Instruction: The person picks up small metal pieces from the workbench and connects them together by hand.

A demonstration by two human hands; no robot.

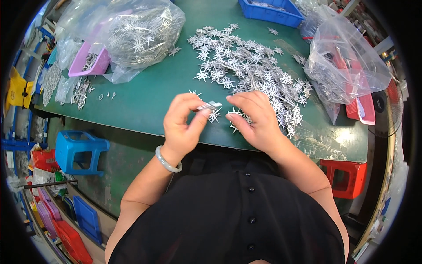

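Observation:
My left hand [182, 121] pinches a small flat silvery metal piece [210, 106] between thumb and fingertips, just above the table's near edge. To its right is my right hand [259, 116], its thumb and forefinger apart with nothing visible between them. Loose star-shaped metal pieces [214, 116] lie beneath and between the hands. A large spread heap of the same silvery spiky stars [259, 66] reaches from beyond my right hand toward the back of the green table [145, 99].
At the left are a clear bag of metal pieces [143, 35], a pink basket [103, 61] and small loose parts [81, 93]. A blue tray [272, 13] stands at the back; another bag [327, 79] and a red-pink bin [367, 110] are right. Stools, blue [79, 152] and red [351, 178], flank me.

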